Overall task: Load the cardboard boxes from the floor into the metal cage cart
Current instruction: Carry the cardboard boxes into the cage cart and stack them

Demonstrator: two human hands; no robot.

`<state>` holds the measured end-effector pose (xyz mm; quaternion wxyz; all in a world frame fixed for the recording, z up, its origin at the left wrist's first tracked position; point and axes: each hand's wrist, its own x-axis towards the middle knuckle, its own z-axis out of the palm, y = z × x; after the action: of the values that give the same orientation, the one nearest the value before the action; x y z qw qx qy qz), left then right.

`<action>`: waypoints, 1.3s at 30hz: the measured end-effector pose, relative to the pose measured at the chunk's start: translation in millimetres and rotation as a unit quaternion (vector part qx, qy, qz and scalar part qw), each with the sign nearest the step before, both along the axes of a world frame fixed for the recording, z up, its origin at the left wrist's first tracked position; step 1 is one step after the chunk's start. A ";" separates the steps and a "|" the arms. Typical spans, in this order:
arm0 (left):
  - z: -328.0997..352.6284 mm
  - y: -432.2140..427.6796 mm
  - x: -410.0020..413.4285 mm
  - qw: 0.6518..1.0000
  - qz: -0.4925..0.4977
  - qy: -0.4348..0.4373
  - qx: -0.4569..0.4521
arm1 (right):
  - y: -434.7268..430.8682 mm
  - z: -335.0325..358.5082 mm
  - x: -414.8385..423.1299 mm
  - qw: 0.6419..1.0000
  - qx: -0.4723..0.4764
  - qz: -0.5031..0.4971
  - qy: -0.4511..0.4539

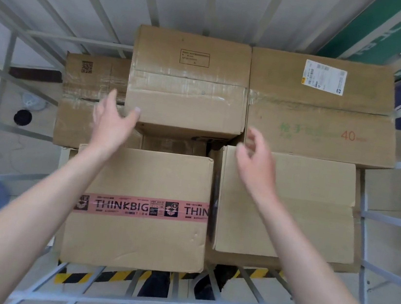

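Cardboard boxes (pixel 188 84) are seen stacked inside the metal cage cart (pixel 374 218), the far middle one flanked by the open, empty left hand (pixel 113 120) and right hand (pixel 256 161), perhaps to steady it.

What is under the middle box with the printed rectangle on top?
The middle box rests on other cartons: a dark-printed box top shows just under its near edge. The rest below is covered. The left hand touches its corner.

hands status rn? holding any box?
Left hand: open, holding nothing, thumb by the near corner of the top middle box.
Right hand: open, fingers loosely curled, holding nothing.
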<state>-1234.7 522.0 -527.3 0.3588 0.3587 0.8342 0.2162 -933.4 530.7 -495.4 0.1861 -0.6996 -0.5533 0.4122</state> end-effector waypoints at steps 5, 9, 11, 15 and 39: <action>-19.9 59.7 -0.5 0.991 0.030 -0.130 -0.006 | 90.3 -28.4 -6.6 0.992 -0.121 -0.029 0.023; -28.0 51.5 -4.0 0.991 0.011 -0.127 0.028 | 99.2 -38.3 -14.5 0.991 -0.134 -0.016 0.003; -30.0 38.2 -6.6 0.991 -0.002 -0.131 0.014 | 90.0 -40.3 -11.5 0.990 -0.138 -0.026 0.000; -30.8 17.1 -10.0 0.993 0.004 -0.116 -0.002 | 70.0 -45.8 -5.0 0.992 -0.125 -0.002 -0.009; -36.6 2.4 4.3 0.984 -0.074 0.052 -0.153 | 35.3 -33.4 8.3 0.967 -0.213 0.110 -0.082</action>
<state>-1230.4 524.4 -563.9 0.3806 0.3707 0.8462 0.0398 -925.1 566.0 -528.8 -0.0594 -0.6892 -0.5399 0.4795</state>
